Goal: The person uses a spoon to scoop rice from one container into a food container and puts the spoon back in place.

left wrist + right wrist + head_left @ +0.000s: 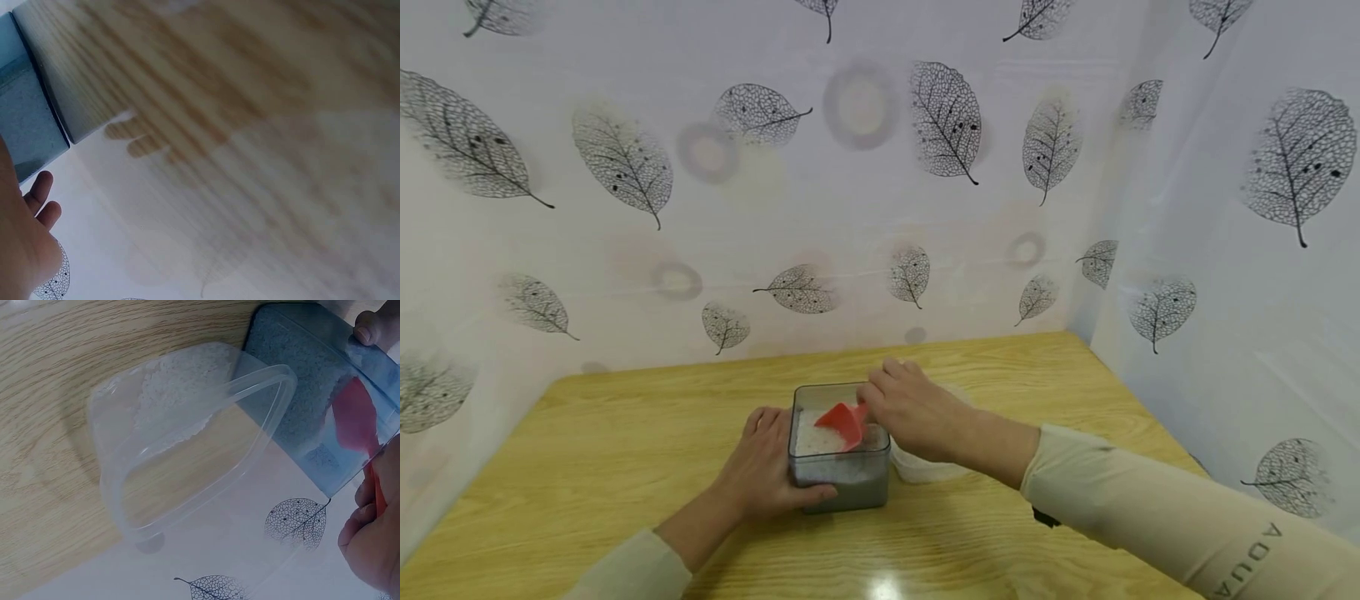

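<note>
A clear grey-tinted square container [841, 482] stands on the wooden table, with white rice-like grains [811, 440] inside. My left hand [767, 467] holds it from the left, thumb along the front wall and fingers at the side. In my right hand [917, 412], above the container's right rim, is the handle of a red scoop [844, 423]. The scoop's bowl is down inside the container, at the grains. Right beside it stands a translucent plastic tub [112, 425] with a heap of similar white grains [181, 387], partly hidden by my right hand in the head view.
The wood-grain table [647, 450] extends to both sides. Behind it and along the right hangs a pale sheet [865, 208] printed with dark leaves, meeting the table's back edge. A small black object [1045, 517] shows under the right sleeve.
</note>
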A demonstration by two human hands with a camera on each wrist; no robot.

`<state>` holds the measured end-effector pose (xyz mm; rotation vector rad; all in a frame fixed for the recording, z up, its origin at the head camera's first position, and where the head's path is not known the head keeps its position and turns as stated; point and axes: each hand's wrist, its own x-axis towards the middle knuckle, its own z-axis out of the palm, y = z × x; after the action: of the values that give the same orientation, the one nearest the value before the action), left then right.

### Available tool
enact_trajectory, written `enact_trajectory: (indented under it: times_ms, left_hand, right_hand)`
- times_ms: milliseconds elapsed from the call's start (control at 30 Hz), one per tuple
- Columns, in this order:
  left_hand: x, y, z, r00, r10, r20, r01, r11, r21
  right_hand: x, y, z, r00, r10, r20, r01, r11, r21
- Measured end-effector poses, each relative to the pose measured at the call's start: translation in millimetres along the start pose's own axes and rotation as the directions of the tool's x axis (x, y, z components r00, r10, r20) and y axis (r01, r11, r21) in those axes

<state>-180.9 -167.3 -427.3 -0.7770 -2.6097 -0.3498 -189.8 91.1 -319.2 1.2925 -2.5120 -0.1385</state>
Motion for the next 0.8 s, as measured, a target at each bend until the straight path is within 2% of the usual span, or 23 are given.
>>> enact_trajectory:
  times_ms: [200, 400, 667, 800]
  left_hand:
    - [-0.4, 0.7, -0.8, 1.0, 0.005, -0.008, -0.005, 1.0, -0.004]
    - [-0.4, 1.2, -1.9, 1.0, -0.008, 0.018, 0.009, 1.0, -0.016]
    - [-0.3, 0.1, -0.7, 1.0, 0.0, 0.013, 0.0, 1.0, -0.011]
    - [-0.8, -1.2, -0.4, 1.0, 0.018, -0.007, -0.018, 1.0, -0.003]
  right_hand:
    - [-3, 2, 2, 0.999, 0.012, -0.031, -0.008, 0.993, 0.115]
    - [-6, 3, 4, 0.998, 0.045, -0.042, -0.036, 0.978, 0.205]
    - [-12, 4, 11, 0.991, 0.125, -0.05, -0.104, 0.947, 0.304]
    - [-16, 7, 15, 0.983, 0.181, -0.038, -0.155, 0.917, 0.367]
